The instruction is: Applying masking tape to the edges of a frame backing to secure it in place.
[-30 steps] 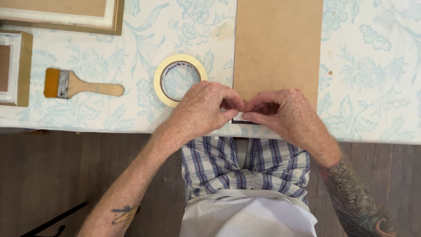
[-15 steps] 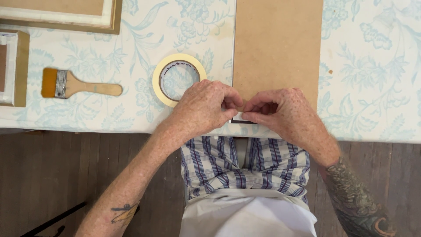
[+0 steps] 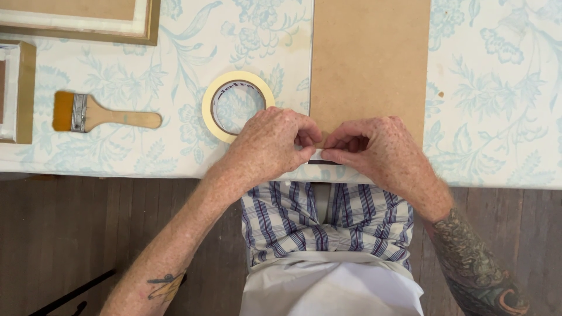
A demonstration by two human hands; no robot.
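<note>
Both hands meet at the near edge of the flat brown fibreboard panel: left hand and right hand pinch a thin dark strip there. A cream ring of masking tape lies just beside, on the floral cloth.

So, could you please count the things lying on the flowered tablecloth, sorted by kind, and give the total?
Brown board under both hands: 1
Roll of masking tape: 1
Paintbrush with wooden handle: 1
Picture frames, partly cut off: 2, one at the top edge, one at the left edge
Total: 5
</note>
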